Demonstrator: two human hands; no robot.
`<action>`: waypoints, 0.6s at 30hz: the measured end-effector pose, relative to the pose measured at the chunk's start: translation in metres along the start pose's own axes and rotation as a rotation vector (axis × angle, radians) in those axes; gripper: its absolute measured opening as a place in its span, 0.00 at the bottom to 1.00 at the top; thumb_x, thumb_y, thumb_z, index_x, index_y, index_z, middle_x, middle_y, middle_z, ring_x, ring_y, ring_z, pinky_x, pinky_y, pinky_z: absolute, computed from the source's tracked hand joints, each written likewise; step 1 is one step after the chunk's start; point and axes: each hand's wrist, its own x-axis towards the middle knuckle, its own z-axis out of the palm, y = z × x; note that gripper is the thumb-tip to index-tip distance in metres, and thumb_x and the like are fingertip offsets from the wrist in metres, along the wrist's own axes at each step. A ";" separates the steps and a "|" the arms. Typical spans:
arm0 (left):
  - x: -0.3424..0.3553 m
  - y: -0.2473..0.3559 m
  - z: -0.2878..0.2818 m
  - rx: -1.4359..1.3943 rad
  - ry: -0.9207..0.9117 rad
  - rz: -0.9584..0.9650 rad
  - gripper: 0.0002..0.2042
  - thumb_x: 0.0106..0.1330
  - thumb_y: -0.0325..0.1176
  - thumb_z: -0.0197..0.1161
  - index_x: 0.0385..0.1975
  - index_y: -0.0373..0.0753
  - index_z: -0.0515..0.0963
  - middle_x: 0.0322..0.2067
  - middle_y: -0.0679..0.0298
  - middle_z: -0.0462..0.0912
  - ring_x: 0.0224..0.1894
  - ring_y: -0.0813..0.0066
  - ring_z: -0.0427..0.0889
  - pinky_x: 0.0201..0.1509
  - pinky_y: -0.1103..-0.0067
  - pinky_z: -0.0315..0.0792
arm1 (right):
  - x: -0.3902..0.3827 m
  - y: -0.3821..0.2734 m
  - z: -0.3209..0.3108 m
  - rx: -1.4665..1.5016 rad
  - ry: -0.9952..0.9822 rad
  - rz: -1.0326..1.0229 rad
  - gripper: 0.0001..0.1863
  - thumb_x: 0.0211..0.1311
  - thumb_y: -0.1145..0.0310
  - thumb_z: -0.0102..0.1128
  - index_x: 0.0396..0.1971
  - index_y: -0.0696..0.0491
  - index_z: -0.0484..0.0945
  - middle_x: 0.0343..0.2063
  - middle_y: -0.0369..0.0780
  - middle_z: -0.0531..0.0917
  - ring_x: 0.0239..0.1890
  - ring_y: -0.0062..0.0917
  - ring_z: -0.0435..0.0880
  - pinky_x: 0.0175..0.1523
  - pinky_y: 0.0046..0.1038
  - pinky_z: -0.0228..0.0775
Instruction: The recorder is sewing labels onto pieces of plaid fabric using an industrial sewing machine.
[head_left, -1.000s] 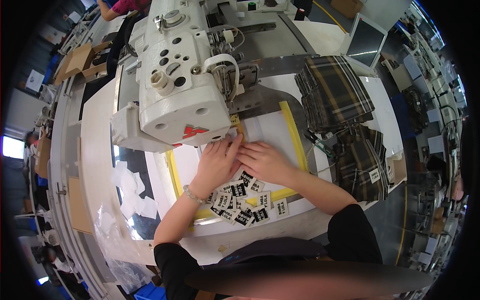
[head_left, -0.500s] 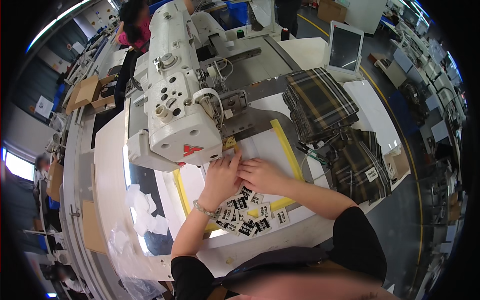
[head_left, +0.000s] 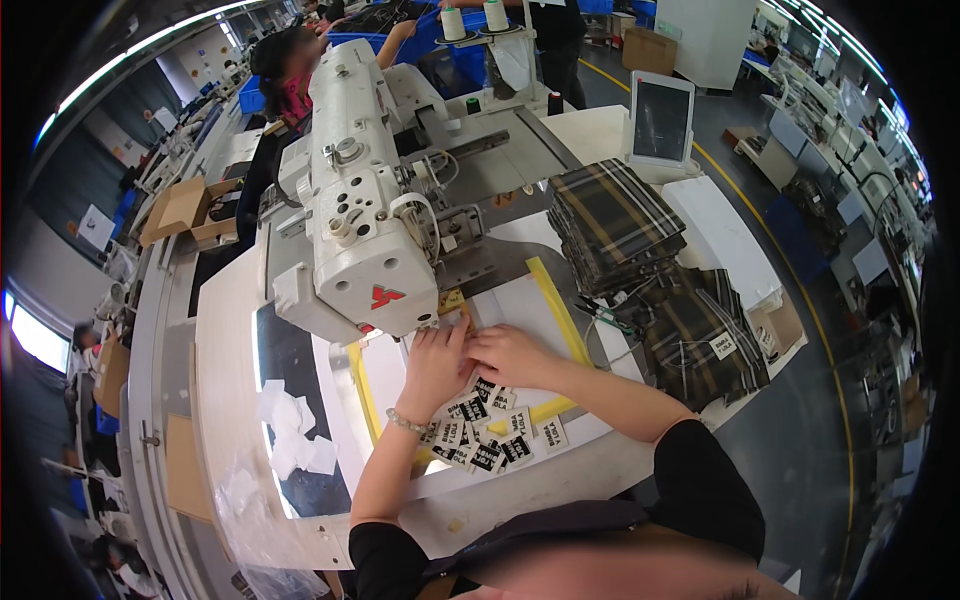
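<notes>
Both my hands lie close together under the front of a white sewing machine (head_left: 372, 265), on a white sheet (head_left: 505, 305) bordered with yellow tape (head_left: 557, 310). My left hand (head_left: 436, 362) has its fingers stretched forward and lying low, the tips close to the machine head. From the right, my right hand (head_left: 512, 357) reaches in with fingers extended against the left one. I see nothing held in either, though the tips are partly hidden. Just below the hands lies a loose pile of black and white labels (head_left: 487, 455), some overlapping, one label (head_left: 551, 432) apart on the right.
Folded plaid cloth (head_left: 620, 215) is stacked right of the machine, with more plaid pieces (head_left: 700, 340) and green-handled snips (head_left: 612, 318) nearer me. A screen (head_left: 662, 118) stands behind. Crumpled white paper scraps (head_left: 295, 430) and clear plastic (head_left: 245, 500) lie left. A person (head_left: 290, 75) sits beyond.
My view has tilted up and shifted slightly, showing thread cones behind the machine. My left fingertips have drawn in a little; both hands stay at nearly the same spot.
</notes>
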 end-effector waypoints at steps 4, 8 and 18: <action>-0.006 -0.003 0.003 -0.001 0.046 0.001 0.31 0.49 0.34 0.67 0.57 0.36 0.70 0.41 0.55 0.81 0.44 0.57 0.79 0.52 0.67 0.69 | 0.004 0.000 -0.003 0.066 0.037 -0.024 0.12 0.48 0.66 0.64 0.34 0.52 0.79 0.34 0.38 0.83 0.44 0.32 0.80 0.51 0.36 0.72; -0.015 -0.005 0.000 -0.035 0.054 0.025 0.29 0.53 0.33 0.66 0.57 0.39 0.70 0.49 0.55 0.77 0.51 0.58 0.76 0.55 0.66 0.68 | 0.001 0.005 -0.005 0.092 0.031 -0.025 0.12 0.51 0.66 0.63 0.35 0.52 0.79 0.35 0.39 0.83 0.45 0.33 0.80 0.52 0.36 0.71; -0.117 0.014 -0.046 -0.131 0.008 -0.085 0.25 0.56 0.33 0.67 0.56 0.43 0.73 0.57 0.57 0.73 0.59 0.59 0.72 0.63 0.65 0.63 | -0.092 -0.035 -0.066 -0.140 0.056 0.026 0.15 0.55 0.66 0.63 0.43 0.52 0.80 0.49 0.40 0.81 0.49 0.31 0.79 0.54 0.35 0.69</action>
